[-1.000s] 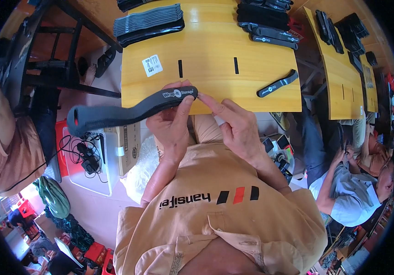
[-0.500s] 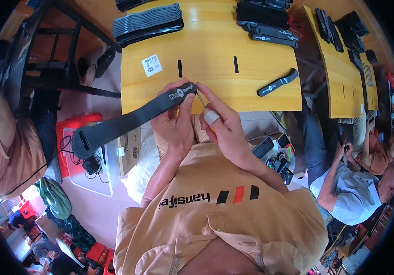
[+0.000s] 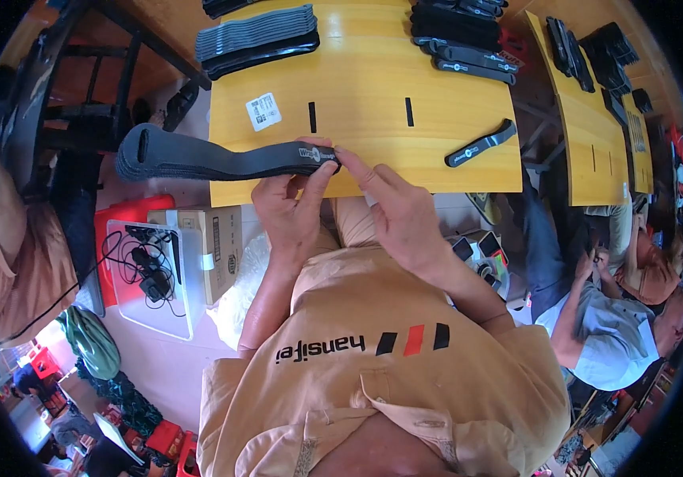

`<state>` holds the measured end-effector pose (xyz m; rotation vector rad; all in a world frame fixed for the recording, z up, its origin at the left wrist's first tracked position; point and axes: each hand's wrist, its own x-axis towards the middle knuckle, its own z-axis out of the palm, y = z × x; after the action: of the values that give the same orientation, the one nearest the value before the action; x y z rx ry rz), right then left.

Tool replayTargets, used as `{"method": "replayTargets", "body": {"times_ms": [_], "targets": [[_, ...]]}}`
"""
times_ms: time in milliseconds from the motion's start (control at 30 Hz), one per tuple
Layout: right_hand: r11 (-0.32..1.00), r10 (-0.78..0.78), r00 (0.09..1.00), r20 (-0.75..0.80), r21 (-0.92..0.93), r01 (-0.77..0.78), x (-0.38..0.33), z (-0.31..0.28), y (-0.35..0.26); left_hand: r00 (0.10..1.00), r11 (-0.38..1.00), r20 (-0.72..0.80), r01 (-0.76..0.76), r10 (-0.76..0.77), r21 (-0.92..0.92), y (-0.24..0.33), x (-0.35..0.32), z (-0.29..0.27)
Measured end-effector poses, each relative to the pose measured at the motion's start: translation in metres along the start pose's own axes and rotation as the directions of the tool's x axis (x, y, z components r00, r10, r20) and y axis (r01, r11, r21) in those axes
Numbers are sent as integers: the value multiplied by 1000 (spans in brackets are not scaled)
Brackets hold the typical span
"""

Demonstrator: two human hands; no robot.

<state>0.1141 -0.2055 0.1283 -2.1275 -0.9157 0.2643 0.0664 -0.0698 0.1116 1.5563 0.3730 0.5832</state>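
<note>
Both hands pinch one end of a long dark grey fabric strap (image 3: 222,159): the left hand (image 3: 287,208) has thumb and fingers closed on it, and the right hand (image 3: 401,211) presses fingertips to the same tip. From that grip the strap runs out leftward, past the edge of the yellow wooden table (image 3: 373,135). Beyond the hands lie a flat stack of grey straps (image 3: 256,36) and black ones (image 3: 457,28), seemingly handled already; a single black strap (image 3: 481,144) to the right probably waits.

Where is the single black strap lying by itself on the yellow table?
In the head view, the lone black strap lies near the yellow table's front right edge, beyond the right hand.
</note>
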Motion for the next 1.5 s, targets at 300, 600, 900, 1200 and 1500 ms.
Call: {"method": "replayTargets", "body": {"times_ms": [300,600,900,1200,1500], "targets": [[931,-84,989,-125,345,122,7,13,27,989,954,55,144,-135,-261,1,5,-5],[967,-191,980,50,184,179,12,-11,37,861,791,314,498,-401,-356,-15,17,-14],[989,-21,988,154,148,-2,8,-8,25,864,853,326,467,-383,-234,-10,20,-20],[757,57,948,315,605,-247,19,-20,44,718,787,576,585,-391,-196,-13,15,-20],[822,61,994,86,561,-99,13,-13,46,729,716,502,644,-465,-272,-17,16,-17]]}}
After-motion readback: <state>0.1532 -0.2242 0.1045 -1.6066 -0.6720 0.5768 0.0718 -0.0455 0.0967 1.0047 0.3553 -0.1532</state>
